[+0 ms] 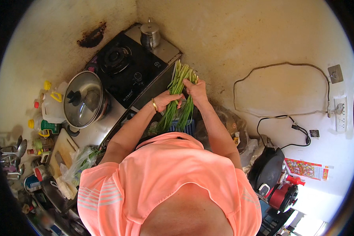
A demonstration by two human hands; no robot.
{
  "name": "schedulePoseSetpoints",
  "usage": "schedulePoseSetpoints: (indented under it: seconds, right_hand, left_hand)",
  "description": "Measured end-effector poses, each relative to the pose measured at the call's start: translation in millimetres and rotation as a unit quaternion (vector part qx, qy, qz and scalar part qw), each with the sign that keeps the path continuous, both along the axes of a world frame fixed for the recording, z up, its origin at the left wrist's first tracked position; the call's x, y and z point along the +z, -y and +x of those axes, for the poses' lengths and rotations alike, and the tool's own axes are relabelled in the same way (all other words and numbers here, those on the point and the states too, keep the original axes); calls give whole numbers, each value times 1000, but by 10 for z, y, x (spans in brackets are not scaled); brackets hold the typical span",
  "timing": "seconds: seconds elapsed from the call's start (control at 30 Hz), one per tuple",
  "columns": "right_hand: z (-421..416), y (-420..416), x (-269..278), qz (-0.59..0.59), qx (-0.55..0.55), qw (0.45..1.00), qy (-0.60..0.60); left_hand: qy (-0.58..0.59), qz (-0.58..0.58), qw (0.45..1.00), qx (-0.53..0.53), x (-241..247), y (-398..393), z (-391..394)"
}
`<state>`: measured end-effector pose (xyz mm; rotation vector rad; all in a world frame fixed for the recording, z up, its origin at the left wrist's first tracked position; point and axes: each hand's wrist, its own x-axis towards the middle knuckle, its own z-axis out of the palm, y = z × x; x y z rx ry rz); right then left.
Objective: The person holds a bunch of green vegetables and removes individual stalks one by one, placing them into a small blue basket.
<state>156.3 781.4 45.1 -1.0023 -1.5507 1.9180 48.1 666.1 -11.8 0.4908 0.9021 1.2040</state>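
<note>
In front of my chest, a bunch of long green stalks (172, 110), probably garlic chives, is held with its pale ends up and its dark leaf tips hanging down. The bunch parts into two hanging strands. My left hand (165, 101), with a gold bangle at the wrist, grips the left strand around its middle. Higher up, near the pale ends, my right hand (198, 91) pinches the right strand between thumb and fingers. Below the leaf tips, part of a blue plastic basket (189, 128) shows; my shirt hides the rest.
Ahead to the left is a black gas cooktop (115, 82) with a steel pot (150, 37) behind it. A glass-lidded pan (83, 100) covers its left side. Farther left lie a cutting board (69, 141) and bagged greens (84, 160). Plastic bags (233, 124) crowd my right side.
</note>
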Motion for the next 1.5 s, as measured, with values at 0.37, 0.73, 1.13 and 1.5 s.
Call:
schedulePoseSetpoints:
  seconds: [0.37,0.73,1.13,1.5]
  right_hand:
    - [118,-87,-94,-52,-59,997,13]
    - [212,-65,-150,-73,-1,997,-35]
    - [250,37,-166,-70,78,994,-8]
    - [305,187,-131,-68,200,977,18]
  left_hand:
    - [23,-38,999,10,28,27,30]
    - [55,-41,991,114,88,89,82]
    - [49,-46,983,169,166,155,102]
    - [-41,-35,973,223,147,10,3]
